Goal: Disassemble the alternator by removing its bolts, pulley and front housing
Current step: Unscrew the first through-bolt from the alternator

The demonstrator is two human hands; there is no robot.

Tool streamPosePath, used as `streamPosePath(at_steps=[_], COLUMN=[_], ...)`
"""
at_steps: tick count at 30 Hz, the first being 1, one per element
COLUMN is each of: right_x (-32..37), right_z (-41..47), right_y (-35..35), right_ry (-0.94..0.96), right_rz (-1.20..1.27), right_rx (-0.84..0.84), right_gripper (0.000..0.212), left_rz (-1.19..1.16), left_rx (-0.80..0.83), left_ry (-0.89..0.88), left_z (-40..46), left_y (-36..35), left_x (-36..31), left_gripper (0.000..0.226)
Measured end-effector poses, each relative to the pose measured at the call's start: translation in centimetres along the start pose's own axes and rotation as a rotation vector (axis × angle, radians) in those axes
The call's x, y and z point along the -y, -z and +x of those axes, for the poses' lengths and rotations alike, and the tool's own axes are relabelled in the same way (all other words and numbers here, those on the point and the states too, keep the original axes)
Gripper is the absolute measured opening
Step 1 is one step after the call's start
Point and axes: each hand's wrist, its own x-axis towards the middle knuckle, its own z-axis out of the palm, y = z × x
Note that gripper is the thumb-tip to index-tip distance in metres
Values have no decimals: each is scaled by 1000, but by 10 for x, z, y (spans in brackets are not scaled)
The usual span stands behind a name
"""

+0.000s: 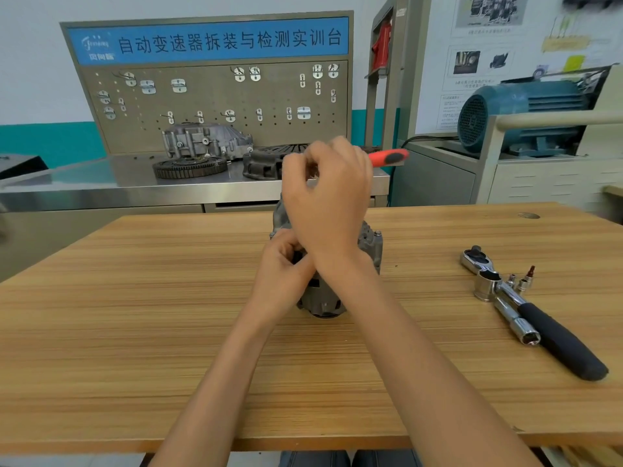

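Alternator point(369, 246) stands mid wooden table point(135, 315), mostly hidden by both hands. Left hand point(281, 261) grips its near-left side, fingers curled on the housing. Right hand point(328, 193) is above the alternator, fist closed round a red-handled tool point(387, 157); tip hidden. Ratchet wrench point(526, 305) with loose sockets point(521, 281) lies well right of the alternator.

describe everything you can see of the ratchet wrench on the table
The ratchet wrench lies flat on the wooden table, to the right of the alternator, with neither hand touching it. It has a shiny chrome head and shaft and a black, matt-looking grip, and runs diagonally, head farther away, grip nearer and to the right. Loose chrome sockets lie against its shaft.
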Motion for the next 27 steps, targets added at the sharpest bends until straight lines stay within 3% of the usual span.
streamPosePath(at_steps=[4,8,13,17,19,23,27], right_x=[-2,-14,-7,-3,-1,-1,-5], right_z=[13,23,13,0,-4,1,16], right_y=[10,12,8,2,2,5,11], right_ry=[-337,-447,-381,-14,40,-54,-317], right_rz=[549,857,670,56,-151,67,587], right_rx=[248,387,303,37,-63,4,332], right_gripper=[35,54,49,35,27,32,41], left_rz=[-49,-49,-20,-18,-21,3,-34], left_rx=[13,27,-12,-2,4,-20,-2], left_ry=[-11,-28,-53,-11,9,-7,-35], left_z=[-1,-1,-1,-1,-1,-1,0], left_y=[-2,-2,-2,0,0,-3,-3], left_x=[-4,-6,-4,0,2,-1,-3], left_gripper=[25,23,24,47,57,43,20])
